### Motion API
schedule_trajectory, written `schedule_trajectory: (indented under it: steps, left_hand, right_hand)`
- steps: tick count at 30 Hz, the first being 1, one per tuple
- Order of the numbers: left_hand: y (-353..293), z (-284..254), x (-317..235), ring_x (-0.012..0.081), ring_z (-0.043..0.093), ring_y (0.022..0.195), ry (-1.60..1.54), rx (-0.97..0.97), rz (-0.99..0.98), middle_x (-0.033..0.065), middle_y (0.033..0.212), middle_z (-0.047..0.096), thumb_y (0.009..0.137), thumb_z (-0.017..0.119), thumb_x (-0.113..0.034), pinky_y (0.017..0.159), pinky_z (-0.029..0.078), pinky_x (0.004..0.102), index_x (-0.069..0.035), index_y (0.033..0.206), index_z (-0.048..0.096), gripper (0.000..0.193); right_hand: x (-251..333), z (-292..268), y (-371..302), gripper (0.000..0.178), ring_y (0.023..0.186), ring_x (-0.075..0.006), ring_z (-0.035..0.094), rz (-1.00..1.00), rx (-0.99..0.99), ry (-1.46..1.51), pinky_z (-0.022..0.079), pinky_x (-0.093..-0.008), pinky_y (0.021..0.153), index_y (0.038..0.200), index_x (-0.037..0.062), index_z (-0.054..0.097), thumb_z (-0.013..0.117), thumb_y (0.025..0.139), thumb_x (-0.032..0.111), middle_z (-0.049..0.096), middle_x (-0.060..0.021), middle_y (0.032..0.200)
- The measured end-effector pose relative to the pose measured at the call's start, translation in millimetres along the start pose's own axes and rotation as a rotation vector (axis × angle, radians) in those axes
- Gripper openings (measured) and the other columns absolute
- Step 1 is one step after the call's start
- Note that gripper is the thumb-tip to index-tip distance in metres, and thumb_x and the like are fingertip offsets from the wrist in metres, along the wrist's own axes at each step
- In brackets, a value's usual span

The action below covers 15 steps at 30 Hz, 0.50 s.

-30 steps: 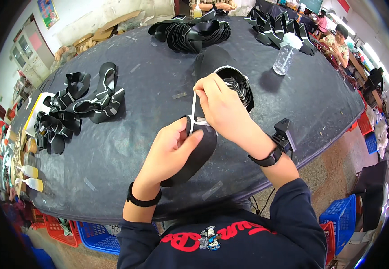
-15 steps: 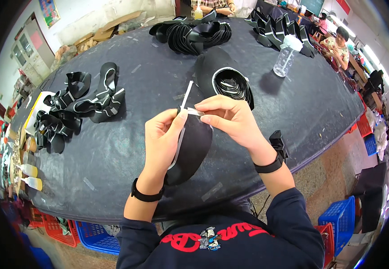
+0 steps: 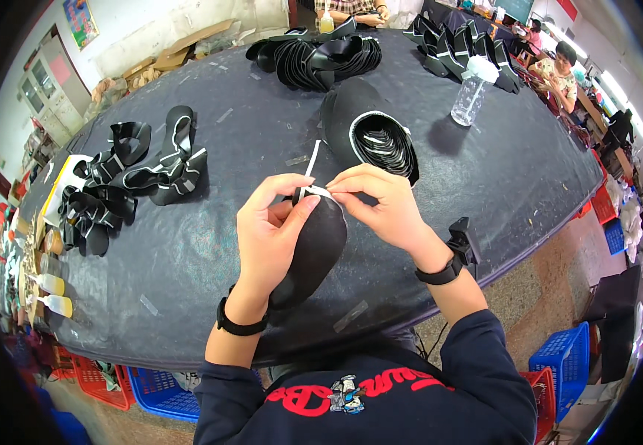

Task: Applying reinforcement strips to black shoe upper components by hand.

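In front of me is a black curved fabric piece (image 3: pixel 320 245), which looks like a shoe upper. A narrow white tape (image 3: pixel 312 165) lies along its top edge, and a loose end sticks up beyond it. My left hand (image 3: pixel 268 226) grips the piece at that edge, thumb on the near side and index finger on the far side. On the other side of the edge, my right hand (image 3: pixel 381 202) pinches the white tape between thumb and index finger. Just beyond my hands lies a thick nested stack of black uppers (image 3: pixel 351 111) with white-edged openings.
A clear bottle with a white lid (image 3: pixel 469 93) stands at the far right. More black pieces lie in piles at the left (image 3: pixel 160 174), at the back (image 3: pixel 321 59) and at the back right (image 3: pixel 459 50). Yellowish squeeze bottles (image 3: pixel 56 304) sit by the left edge. Other people work beyond the table.
My left index finger and thumb have spread apart along the edge, showing more white tape. My right fingertips have moved slightly down and left, and the black piece has turned a little.
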<state>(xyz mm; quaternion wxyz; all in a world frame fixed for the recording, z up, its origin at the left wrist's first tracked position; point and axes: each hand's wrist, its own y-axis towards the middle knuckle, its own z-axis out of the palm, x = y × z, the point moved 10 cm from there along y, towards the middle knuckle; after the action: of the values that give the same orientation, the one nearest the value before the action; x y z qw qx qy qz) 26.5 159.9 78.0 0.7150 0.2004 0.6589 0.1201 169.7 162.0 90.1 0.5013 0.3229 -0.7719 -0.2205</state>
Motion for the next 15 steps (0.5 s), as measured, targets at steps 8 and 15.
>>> schedule_trajectory:
  steps: [8,15]
  left_hand:
    - [-3,6,11,0.005,0.059,0.069,0.065,0.054,-0.158,0.0048,0.083,0.065,0.079,0.065,0.002,0.061,0.045,0.0166,0.003,0.097,0.065,0.018]
    - [-2,-3,25,0.0006,0.048,0.055,-0.106,-0.08,-0.265,-0.0006,0.067,0.061,0.085,0.061,-0.005,0.048,0.035,0.016,0.003,0.086,0.066,0.009]
  right_hand:
    - [68,-3,-1,0.024,0.076,-0.0226,0.056,-0.617,-0.128,-0.647,0.046,-0.0327,0.068,0.084,0.0023,0.054,0.064,0.062,0.005,0.054,-0.0055,0.084]
    - [33,-18,16,0.011,0.066,-0.0211,0.055,-0.016,-0.17,-0.466,0.043,-0.0283,0.062,0.078,0.0028,0.059,0.06,0.077,0.014,0.057,-0.0072,0.073]
